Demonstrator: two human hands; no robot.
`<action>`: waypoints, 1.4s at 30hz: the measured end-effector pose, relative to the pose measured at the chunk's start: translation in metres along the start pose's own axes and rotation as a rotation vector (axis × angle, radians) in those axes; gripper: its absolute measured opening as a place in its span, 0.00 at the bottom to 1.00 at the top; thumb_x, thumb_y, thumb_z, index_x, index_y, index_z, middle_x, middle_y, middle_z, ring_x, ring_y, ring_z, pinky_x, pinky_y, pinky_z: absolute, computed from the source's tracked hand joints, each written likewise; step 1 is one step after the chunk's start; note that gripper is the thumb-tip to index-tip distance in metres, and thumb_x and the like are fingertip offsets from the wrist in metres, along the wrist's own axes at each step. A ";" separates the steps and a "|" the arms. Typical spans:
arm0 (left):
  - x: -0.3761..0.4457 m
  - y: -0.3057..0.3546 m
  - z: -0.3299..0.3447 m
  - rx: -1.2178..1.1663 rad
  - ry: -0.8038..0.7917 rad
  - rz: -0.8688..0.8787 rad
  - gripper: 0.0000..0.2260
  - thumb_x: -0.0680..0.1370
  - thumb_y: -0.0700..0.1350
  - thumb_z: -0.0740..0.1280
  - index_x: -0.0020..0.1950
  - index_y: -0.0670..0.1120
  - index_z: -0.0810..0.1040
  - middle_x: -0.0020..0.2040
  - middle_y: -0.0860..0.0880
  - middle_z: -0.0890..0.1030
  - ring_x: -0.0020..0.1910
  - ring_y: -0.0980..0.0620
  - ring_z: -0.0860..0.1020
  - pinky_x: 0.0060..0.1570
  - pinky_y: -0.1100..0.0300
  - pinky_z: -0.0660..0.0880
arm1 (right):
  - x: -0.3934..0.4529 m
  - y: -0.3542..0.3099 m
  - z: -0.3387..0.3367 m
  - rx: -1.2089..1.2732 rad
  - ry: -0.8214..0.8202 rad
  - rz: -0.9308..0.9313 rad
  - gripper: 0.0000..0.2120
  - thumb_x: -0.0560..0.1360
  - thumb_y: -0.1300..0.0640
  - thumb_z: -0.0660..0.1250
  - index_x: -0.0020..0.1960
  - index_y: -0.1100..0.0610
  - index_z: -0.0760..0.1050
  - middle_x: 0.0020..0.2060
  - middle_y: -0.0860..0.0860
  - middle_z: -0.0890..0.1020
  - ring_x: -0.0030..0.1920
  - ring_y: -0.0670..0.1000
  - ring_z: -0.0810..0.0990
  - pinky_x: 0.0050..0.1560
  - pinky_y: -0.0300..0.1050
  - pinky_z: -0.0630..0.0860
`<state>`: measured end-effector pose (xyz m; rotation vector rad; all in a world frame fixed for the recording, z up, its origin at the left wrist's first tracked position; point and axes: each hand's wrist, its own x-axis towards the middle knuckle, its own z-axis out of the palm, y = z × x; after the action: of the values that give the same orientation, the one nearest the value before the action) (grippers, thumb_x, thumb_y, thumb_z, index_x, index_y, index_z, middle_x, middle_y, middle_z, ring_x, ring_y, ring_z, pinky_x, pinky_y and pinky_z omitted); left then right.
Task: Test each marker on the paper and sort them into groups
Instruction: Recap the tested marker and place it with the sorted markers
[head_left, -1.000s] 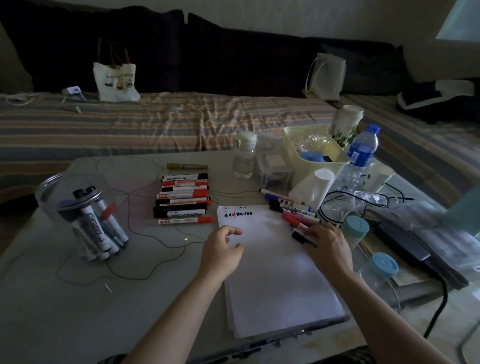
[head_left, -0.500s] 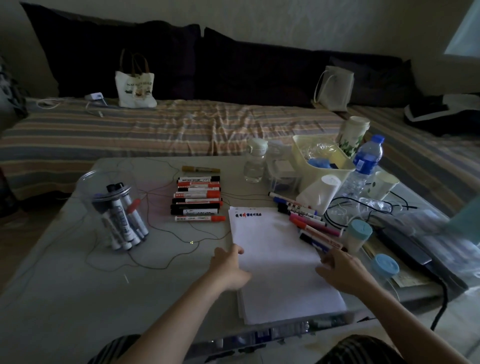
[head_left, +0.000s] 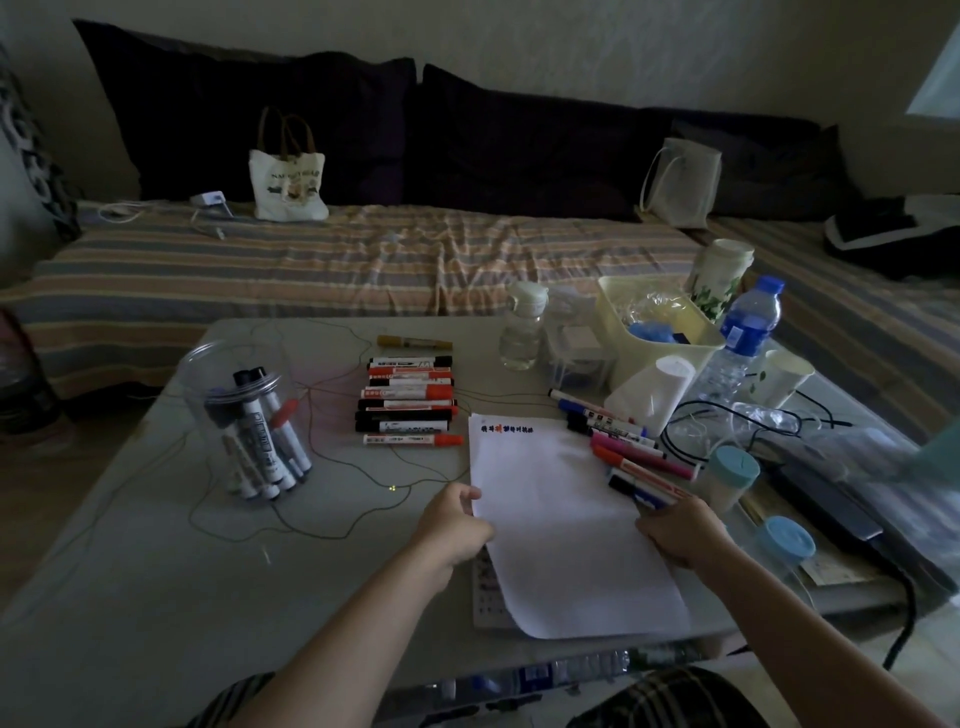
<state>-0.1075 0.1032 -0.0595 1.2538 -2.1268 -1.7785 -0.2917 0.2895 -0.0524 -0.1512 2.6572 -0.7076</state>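
Note:
A white sheet of paper with small red and blue test marks at its top lies on the grey table. My left hand pinches its left edge. My right hand holds its right edge with curled fingers. The sheet sits askew over a printed sheet underneath. A row of black and red markers lies left of the paper. Thinner coloured markers lie fanned along its right side. A clear jar holds several more markers.
A yellow marker lies behind the row. Thin wires loop over the table. Bottles, a cream bin, paper cups, blue-lidded jars and cables crowd the right. A striped bed lies behind.
My right hand left the coloured markers and came down to the paper's right edge. My left hand moved to the left edge, and the top sheet has shifted, uncovering a printed sheet.

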 end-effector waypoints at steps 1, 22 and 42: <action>0.001 0.000 0.000 -0.002 0.004 -0.005 0.24 0.73 0.34 0.69 0.67 0.47 0.70 0.59 0.47 0.75 0.58 0.48 0.75 0.52 0.58 0.72 | 0.000 -0.002 0.000 -0.029 -0.020 0.015 0.15 0.74 0.54 0.71 0.56 0.59 0.73 0.40 0.54 0.78 0.42 0.53 0.79 0.42 0.43 0.76; 0.004 -0.011 -0.018 0.163 0.114 0.047 0.21 0.71 0.37 0.69 0.63 0.49 0.73 0.59 0.47 0.74 0.52 0.50 0.75 0.38 0.63 0.71 | 0.002 -0.021 0.023 0.024 -0.041 -0.207 0.14 0.72 0.61 0.72 0.58 0.59 0.81 0.56 0.57 0.83 0.58 0.57 0.80 0.53 0.42 0.74; 0.025 -0.023 -0.053 0.536 0.284 0.179 0.16 0.77 0.46 0.67 0.64 0.49 0.71 0.66 0.46 0.70 0.64 0.47 0.70 0.59 0.55 0.73 | -0.018 -0.006 0.019 0.006 -0.119 -0.233 0.14 0.70 0.52 0.77 0.53 0.56 0.81 0.46 0.50 0.84 0.42 0.47 0.80 0.49 0.43 0.78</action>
<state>-0.0831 0.0467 -0.0726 1.2642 -2.5207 -0.9206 -0.2680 0.2792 -0.0585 -0.4923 2.5481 -0.7530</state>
